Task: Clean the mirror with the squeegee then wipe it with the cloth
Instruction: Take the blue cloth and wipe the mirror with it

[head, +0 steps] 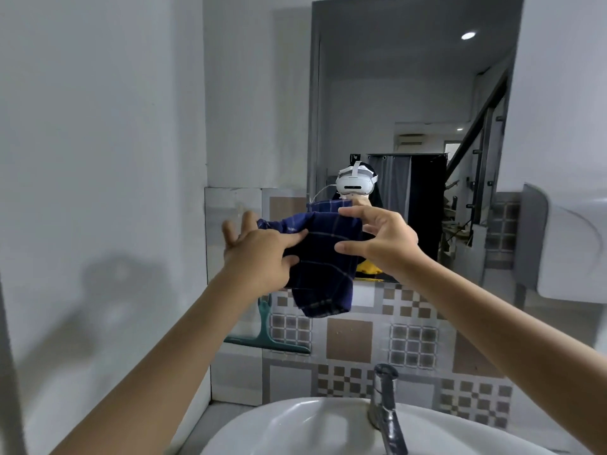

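A dark blue checked cloth [323, 267] hangs folded between both hands, in front of the lower left corner of the wall mirror [410, 93]. My left hand [259, 254] holds the cloth's left side, thumb on the front and fingers spread behind. My right hand [377, 239] pinches its upper right edge between thumb and fingers. A teal squeegee [267, 336] hangs on the tiled wall below my left forearm, blade down. No hand touches it. The mirror reflects the person wearing a white headset.
A white basin [295, 425] with a chrome tap [384, 402] lies directly below. A white wall-mounted unit [571, 247] juts out at the right of the mirror. A plain white wall closes the left side.
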